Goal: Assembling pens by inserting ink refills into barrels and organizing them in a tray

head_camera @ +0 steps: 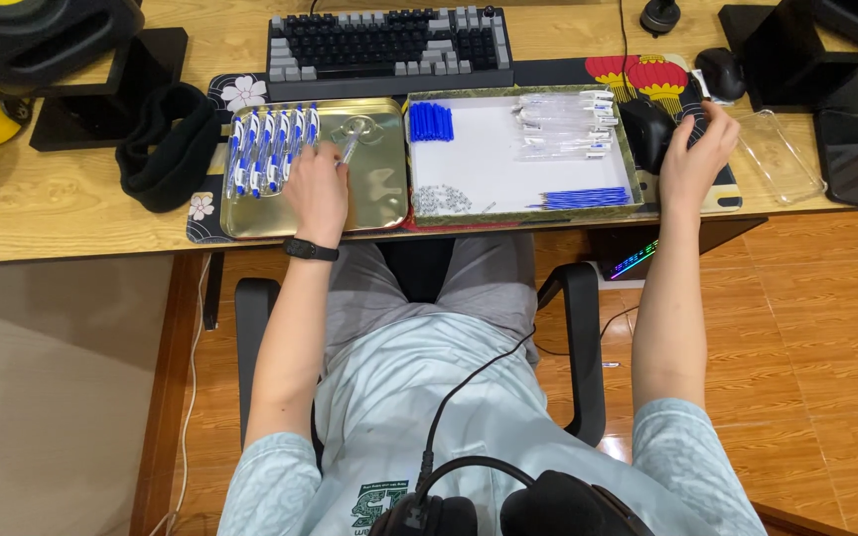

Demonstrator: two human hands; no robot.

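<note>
My left hand (316, 191) rests in a gold metal tray (384, 203) and grips a clear pen barrel (350, 147). To its left in the tray lies a row of several assembled blue and white pens (268, 149). My right hand (697, 159) is at the right edge of a white box tray (494, 159), touching a black object (647, 131) with loosely curled fingers; whether it grips it I cannot tell. The white tray holds blue caps (431, 121), clear barrels (563, 124), blue refills (583, 198) and small springs (441, 200).
A keyboard (389, 45) lies behind the trays. A black band (166, 144) sits left of the gold tray. At the right are a mouse (720, 71), a clear case (779, 154) and a phone (849, 157). Black stands occupy both back corners.
</note>
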